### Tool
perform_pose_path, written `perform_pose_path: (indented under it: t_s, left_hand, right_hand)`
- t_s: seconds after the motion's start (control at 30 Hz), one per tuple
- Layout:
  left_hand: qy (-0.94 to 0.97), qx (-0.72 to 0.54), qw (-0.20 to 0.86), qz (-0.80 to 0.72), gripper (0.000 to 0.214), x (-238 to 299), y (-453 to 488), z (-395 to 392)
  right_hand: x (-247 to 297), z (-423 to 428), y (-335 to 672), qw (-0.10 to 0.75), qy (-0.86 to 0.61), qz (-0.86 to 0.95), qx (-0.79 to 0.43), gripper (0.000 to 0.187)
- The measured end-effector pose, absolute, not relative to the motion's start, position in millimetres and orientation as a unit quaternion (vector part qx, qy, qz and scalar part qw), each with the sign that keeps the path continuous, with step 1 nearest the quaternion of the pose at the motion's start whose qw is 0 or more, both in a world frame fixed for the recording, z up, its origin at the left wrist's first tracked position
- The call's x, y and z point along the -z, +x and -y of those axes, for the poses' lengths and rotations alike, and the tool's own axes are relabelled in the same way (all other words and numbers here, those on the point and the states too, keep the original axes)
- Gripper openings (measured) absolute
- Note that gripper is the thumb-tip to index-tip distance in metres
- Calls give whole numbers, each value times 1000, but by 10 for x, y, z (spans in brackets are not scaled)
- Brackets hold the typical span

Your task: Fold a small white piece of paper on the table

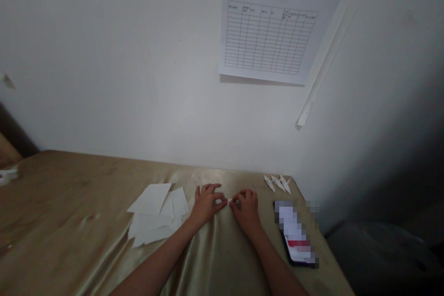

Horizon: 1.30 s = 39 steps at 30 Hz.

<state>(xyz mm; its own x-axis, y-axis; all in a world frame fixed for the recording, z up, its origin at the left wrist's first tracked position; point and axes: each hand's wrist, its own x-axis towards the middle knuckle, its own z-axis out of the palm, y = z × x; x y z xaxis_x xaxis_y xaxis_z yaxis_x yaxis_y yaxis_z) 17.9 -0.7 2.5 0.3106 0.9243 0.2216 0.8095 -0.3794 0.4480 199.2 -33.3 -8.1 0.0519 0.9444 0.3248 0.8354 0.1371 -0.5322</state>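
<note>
My left hand (pixel 206 201) and my right hand (pixel 247 207) rest close together on a table covered with a shiny gold cloth (pixel 69 212). Between their fingertips lies a small white piece of paper (pixel 229 201), pinched from both sides with curled fingers. A loose pile of white paper sheets (pixel 156 215) lies just left of my left hand. Three small folded white paper figures (pixel 277 183) stand at the far right of the table, beyond my right hand.
A phone (pixel 297 236) with a lit screen lies to the right of my right hand near the table's right edge. A printed table sheet (pixel 274 34) hangs on the white wall. The table's right edge drops into a dark area.
</note>
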Motion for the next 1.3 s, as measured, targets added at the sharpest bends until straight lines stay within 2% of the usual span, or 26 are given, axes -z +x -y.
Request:
perform_pose_path:
  t_s: [0.23,0.47,0.9,1.1,1.3]
  left_hand:
    - [796,-219,134,-548,9,-35,182,7]
    - [789,-213,131,-561,8,-80,205,34]
    - [779,-197,139,-579,9,-133,232,46]
    - [782,-198,135,-575,18,-73,214,11]
    - [785,-180,150,-574,16,-100,197,-2]
  right_hand:
    - [48,348,1948,290,-657,694,-47,8]
    - [14,337,1938,277,-680,676,-66,8]
    - [-14,356,1915,294,-692,655,-77,7]
    - [54,320,1919,304,-702,635,-103,7]
    - [47,301,1941,299,-702,633,-131,27]
